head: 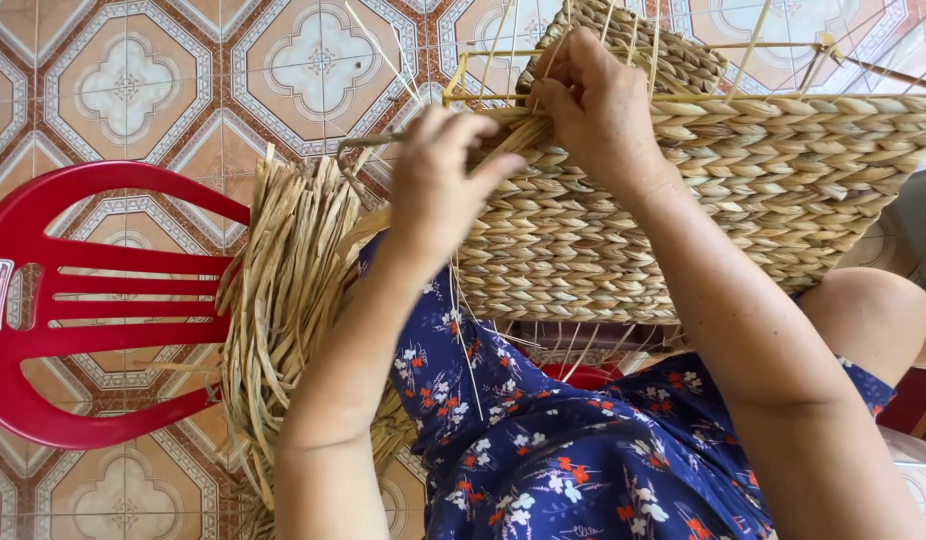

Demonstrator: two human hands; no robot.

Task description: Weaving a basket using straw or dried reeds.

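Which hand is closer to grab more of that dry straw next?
Probably the left hand: it sits nearest the loose straw bundle, while the right hand is busy gripping the basket at its top edge.

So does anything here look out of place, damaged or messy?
Nothing looks damaged. The woven basket has even rows; its top edge is unfinished, with bare stakes poking up where both hands work. Loose straw strands hang in an untidy bundle beside the red chair.

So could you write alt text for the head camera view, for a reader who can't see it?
A person's left hand and right hand work pale dried straw strands into the top edge of a half-woven rectangular straw basket on a thin yellow wire frame. A bundle of loose dried straw lies beside a red plastic chair on a patterned tile floor.
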